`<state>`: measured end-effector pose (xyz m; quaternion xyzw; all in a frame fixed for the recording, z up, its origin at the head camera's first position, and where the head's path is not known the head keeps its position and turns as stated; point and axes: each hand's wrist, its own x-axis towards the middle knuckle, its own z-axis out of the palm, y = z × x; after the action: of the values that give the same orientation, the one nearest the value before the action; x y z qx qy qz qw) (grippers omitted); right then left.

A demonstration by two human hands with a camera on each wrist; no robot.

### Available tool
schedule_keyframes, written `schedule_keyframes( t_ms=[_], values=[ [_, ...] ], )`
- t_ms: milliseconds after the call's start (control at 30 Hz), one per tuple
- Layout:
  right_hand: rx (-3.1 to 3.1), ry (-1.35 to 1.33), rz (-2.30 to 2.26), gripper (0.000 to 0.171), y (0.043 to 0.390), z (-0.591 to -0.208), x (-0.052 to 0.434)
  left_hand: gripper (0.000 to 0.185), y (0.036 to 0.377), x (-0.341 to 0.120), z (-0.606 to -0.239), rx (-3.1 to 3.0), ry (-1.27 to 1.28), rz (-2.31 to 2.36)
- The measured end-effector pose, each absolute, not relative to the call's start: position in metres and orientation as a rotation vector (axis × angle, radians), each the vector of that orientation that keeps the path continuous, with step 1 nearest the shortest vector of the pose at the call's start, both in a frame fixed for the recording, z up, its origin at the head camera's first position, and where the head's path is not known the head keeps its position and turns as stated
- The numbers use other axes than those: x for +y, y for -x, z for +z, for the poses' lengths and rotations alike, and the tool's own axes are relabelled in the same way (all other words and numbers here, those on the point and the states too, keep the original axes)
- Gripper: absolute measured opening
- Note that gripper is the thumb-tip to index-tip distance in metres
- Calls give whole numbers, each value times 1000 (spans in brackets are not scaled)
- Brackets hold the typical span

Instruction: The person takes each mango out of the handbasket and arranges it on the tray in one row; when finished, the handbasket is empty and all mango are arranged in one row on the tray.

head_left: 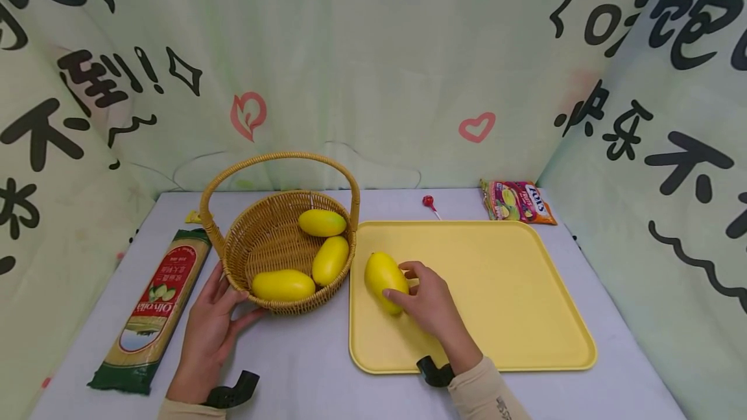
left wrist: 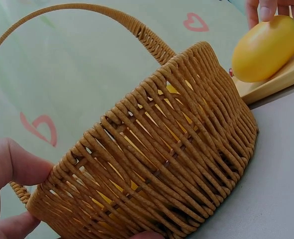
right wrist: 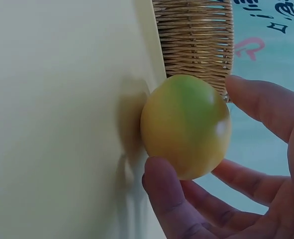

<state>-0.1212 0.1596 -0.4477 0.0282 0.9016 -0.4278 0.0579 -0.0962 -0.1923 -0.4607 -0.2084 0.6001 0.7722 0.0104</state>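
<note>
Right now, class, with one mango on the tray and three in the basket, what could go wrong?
1. The mango lies near the left edge of the tray; round and smooth, it could roll off once the right hand lets go.
2. The basket is steadied only by the left hand at its side; a knock on the handle might tip it.
3. The spaghetti packet lies close beside that hand and could be pushed off the table.

Both forearms reach forward from the desk's near edge. The left hand (head_left: 207,329) lies with fingers relaxed and spread, thumb apart. The right hand (head_left: 428,306) curls fingers and thumb in a grip.
</note>
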Motion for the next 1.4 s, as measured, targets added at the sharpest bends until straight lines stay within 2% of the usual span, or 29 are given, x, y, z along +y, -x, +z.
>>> schedule_keyframes(
  t_ms=[767,1000,1400],
  values=[
    [2748,-60,-1215,63,118,-441,169,85,95,-196,-460,1879,662,2387],
    [2794,-34,-1194,66,114,-427,172,85,96,-196,-460,1860,649,2391],
    [2812,281,-1321,66,104,-395,172,85,95,-195,-462,1846,650,2399]
  ],
)
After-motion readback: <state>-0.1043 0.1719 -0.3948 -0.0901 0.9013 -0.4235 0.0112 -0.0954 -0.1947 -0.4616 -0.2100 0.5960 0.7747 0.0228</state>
